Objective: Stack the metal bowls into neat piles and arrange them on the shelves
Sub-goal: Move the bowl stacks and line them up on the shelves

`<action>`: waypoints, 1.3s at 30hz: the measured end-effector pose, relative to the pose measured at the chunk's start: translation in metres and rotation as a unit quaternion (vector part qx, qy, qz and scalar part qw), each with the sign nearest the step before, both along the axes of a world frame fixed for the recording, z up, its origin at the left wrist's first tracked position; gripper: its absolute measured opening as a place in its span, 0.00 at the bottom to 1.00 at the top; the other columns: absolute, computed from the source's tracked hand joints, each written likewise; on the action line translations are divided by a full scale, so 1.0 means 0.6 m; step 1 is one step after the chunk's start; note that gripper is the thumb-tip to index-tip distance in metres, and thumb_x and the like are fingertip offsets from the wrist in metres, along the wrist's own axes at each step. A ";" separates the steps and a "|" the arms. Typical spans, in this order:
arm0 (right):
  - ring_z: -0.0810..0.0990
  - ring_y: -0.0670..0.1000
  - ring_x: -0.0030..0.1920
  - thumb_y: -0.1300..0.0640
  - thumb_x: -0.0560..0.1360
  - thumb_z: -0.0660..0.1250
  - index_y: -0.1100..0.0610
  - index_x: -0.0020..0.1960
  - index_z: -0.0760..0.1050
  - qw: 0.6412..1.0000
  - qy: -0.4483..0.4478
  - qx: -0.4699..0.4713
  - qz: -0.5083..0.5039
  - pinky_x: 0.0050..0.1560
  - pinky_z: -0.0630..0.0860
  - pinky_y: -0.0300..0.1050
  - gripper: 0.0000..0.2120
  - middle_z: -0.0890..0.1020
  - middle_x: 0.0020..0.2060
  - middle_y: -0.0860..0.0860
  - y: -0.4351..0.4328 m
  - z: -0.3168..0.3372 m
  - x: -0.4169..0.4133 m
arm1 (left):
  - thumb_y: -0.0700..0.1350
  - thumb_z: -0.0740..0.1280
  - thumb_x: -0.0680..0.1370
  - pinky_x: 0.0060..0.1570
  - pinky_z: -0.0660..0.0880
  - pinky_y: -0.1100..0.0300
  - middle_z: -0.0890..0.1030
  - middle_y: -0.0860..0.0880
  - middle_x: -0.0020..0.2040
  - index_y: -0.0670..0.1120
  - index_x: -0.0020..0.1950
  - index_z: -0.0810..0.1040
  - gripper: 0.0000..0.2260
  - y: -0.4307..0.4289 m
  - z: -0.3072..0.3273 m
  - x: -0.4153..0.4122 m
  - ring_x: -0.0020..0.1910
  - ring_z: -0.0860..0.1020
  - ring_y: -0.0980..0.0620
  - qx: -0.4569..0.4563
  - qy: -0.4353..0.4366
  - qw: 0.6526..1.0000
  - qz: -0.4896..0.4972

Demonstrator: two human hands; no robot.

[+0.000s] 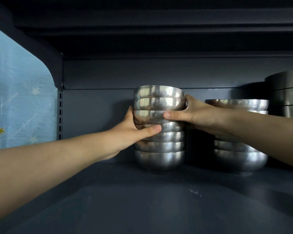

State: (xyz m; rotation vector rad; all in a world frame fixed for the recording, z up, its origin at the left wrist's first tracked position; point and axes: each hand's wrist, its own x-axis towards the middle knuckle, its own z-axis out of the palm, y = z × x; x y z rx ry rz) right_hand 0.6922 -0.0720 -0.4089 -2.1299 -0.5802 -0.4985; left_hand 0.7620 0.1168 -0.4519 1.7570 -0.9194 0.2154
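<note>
Left hand (134, 130): fingers hidden behind tall bowl stack (160, 149), only thumb shows. Right hand (193, 114): most fingers likewise hidden. Right forearm (260, 125) covers middle of second stack (240, 157). Darker stack (287, 92) cut off by right edge.

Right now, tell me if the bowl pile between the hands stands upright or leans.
Upright: the metal bowl pile sits flat on the shelf, rims level, left hand and right hand gripping its sides.

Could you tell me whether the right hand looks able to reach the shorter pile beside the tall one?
Probably yes: the shorter pile stands just behind that forearm with nothing else in the way, though the right hand grips the tall pile and must let go first.
</note>
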 end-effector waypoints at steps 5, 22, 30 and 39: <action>0.81 0.43 0.54 0.42 0.52 0.81 0.48 0.55 0.72 0.997 -0.043 0.050 -0.035 0.59 0.73 0.41 0.35 0.83 0.50 0.43 -0.001 -0.006 0.005 | 0.61 0.76 0.56 0.67 0.68 0.56 0.79 0.60 0.57 0.56 0.74 0.54 0.52 0.004 0.006 -0.005 0.57 0.76 0.64 0.002 -0.008 1.000 -0.004; 0.83 0.42 0.51 0.43 0.62 0.76 0.50 0.53 0.75 1.000 -0.004 0.017 -0.024 0.55 0.76 0.35 0.24 0.85 0.47 0.42 -0.007 -0.003 0.002 | 0.63 0.67 0.59 0.55 0.69 0.67 0.76 0.57 0.54 0.48 0.66 0.61 0.40 0.010 0.009 -0.007 0.58 0.74 0.60 0.041 -0.029 0.997 0.055; 0.75 0.41 0.59 0.31 0.60 0.71 0.52 0.68 0.64 0.997 -0.014 0.015 -0.075 0.56 0.72 0.33 0.44 0.77 0.57 0.42 -0.002 -0.026 0.000 | 0.65 0.63 0.63 0.60 0.68 0.68 0.74 0.63 0.58 0.55 0.73 0.55 0.41 0.008 0.007 -0.017 0.59 0.71 0.67 0.055 -0.038 0.998 0.023; 0.77 0.46 0.60 0.27 0.56 0.67 0.53 0.65 0.69 0.997 0.004 0.009 -0.075 0.68 0.68 0.47 0.46 0.80 0.59 0.46 -0.002 -0.008 -0.011 | 0.79 0.61 0.52 0.73 0.55 0.51 0.62 0.59 0.74 0.57 0.76 0.50 0.57 0.004 0.016 -0.016 0.73 0.60 0.57 -0.007 0.067 0.997 0.044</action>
